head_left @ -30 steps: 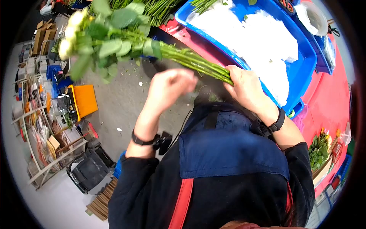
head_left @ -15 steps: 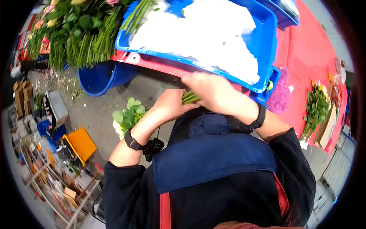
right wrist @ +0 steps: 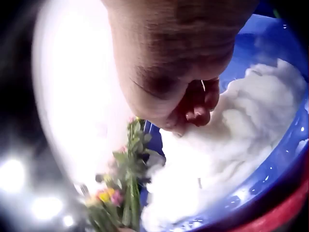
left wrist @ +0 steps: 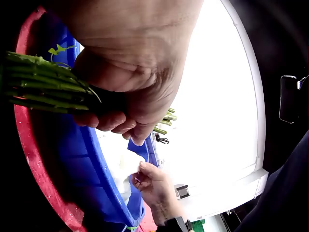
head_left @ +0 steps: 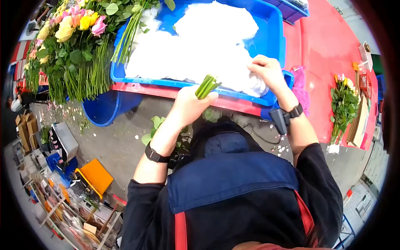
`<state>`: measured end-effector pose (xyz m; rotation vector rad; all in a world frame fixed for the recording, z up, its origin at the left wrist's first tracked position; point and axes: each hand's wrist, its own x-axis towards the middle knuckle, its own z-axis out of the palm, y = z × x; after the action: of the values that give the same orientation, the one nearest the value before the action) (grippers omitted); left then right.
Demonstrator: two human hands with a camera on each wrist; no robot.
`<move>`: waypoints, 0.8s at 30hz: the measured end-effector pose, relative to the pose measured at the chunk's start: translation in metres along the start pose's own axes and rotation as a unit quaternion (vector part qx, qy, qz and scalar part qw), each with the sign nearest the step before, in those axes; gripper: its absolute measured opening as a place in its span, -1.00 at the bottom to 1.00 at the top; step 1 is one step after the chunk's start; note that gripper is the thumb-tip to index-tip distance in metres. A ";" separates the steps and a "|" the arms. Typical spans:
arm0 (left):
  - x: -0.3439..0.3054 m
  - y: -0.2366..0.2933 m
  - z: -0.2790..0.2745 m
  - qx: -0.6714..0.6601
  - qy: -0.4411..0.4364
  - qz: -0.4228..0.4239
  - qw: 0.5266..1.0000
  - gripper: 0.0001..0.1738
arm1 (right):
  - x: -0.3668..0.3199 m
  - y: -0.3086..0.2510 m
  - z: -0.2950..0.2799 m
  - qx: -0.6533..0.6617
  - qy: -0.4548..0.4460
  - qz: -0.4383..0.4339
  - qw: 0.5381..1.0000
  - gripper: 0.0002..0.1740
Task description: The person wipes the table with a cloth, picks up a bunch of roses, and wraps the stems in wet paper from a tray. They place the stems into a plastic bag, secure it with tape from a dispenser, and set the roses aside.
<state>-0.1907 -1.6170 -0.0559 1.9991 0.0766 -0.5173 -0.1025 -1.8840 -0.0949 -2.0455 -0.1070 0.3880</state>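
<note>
Bunch of flower stems [head_left: 206, 86]: green, slender, bare at the cut ends, leafy below; located at the blue tray's [head_left: 166, 83] near edge. Left hand [head_left: 187, 105] closed firmly round it. Right hand [head_left: 270, 75], fingers curled, pinches white wadding [head_left: 225, 58] in the tray.

Bunched green stems [head_left: 207, 87], white wadding [head_left: 183, 56] in blue tray [head_left: 274, 29]

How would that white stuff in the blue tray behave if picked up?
Probably floppy: the white stuff lies in soft, crumpled folds. Perhaps easily torn, given its ragged edges. Possibly damp, so heavier than it looks, as the blue tray glistens.
</note>
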 end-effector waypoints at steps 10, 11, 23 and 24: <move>0.047 0.029 0.031 -0.018 -0.001 0.008 1.000 -0.64 | -0.030 0.008 0.013 0.145 0.013 0.080 0.986 -0.84; 0.055 0.027 0.037 0.000 0.010 0.029 1.000 -0.60 | -0.032 0.000 0.012 0.147 0.003 0.054 0.988 -0.80; 0.088 0.014 0.058 0.059 0.041 -0.107 0.992 -0.84 | -0.026 0.023 -0.027 -0.145 -0.024 -0.090 0.985 -0.87; 0.084 0.012 0.054 0.047 0.056 -0.103 0.992 -0.86 | -0.027 0.022 -0.036 -0.067 -0.047 -0.022 0.996 -0.87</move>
<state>-0.1290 -1.6832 -0.0996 2.1242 0.3357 -0.5469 -0.1180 -1.9314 -0.0919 -2.1522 -0.2417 0.4608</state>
